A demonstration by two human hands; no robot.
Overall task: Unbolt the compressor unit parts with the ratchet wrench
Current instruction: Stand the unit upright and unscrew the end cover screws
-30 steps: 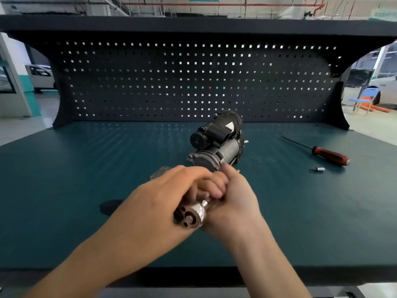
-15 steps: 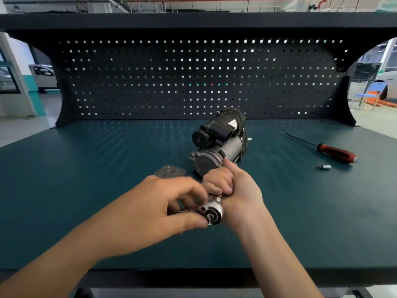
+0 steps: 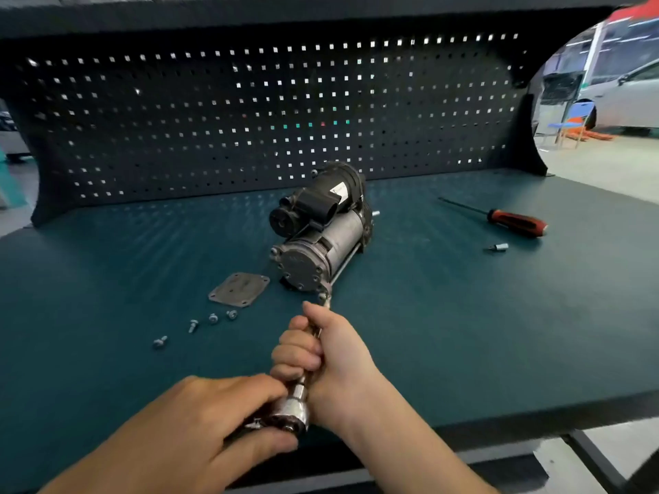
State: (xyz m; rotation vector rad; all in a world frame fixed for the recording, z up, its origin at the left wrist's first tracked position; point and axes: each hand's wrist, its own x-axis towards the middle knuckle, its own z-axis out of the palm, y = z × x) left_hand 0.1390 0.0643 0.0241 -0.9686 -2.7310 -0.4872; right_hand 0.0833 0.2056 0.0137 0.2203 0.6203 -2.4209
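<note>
Bolts (image 3: 192, 326) lay loose at centre left beside a cover plate (image 3: 239, 289). At lower centre the left hand (image 3: 214, 433) pinched the ratchet wrench (image 3: 293, 412) head. The right hand (image 3: 322, 354) clenched its shaft, whose tip met the compressor unit (image 3: 321, 240) mid-frame.

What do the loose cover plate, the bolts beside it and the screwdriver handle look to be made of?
Cover plate: dull grey metal, likely cast aluminium, matte with raised ribs. Bolts: bright plated steel, judging by their glint. Screwdriver handle: red and black plastic or rubber, with a soft sheen.
</note>
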